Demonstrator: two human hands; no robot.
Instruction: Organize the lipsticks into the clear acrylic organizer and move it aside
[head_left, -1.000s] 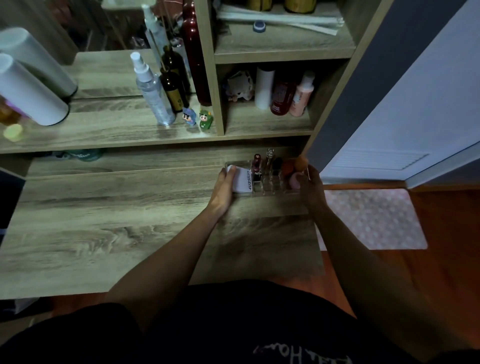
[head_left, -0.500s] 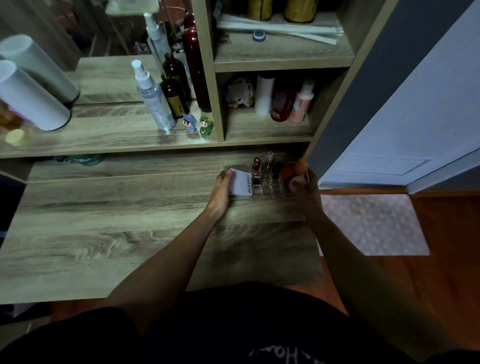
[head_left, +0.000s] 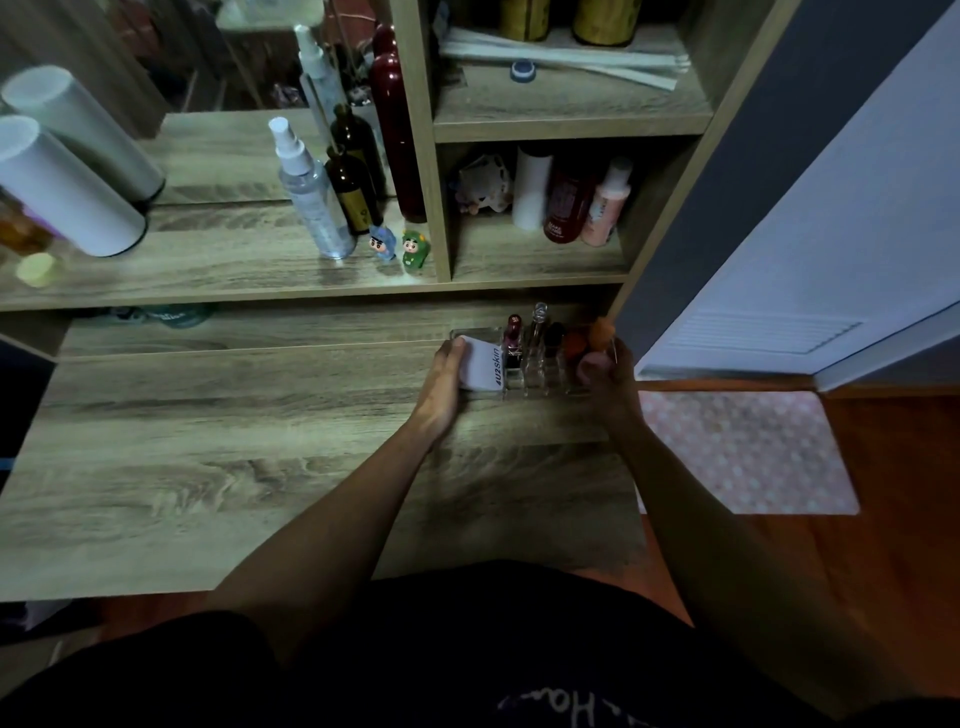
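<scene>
With the left hand and right hand closed on opposite ends of the clear acrylic organizer, which sits between their fingers at the tabletop back-right corner, slide it level so the upright lipsticks stay put.

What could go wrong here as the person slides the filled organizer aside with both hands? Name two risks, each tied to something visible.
1. The clear acrylic organizer sits near the desk's right edge; a push rightward might send it off.
2. The lipsticks and the glass bottle stand tall in their slots, and the left hand and right hand grip only the ends, so a jerk could tip them.
</scene>
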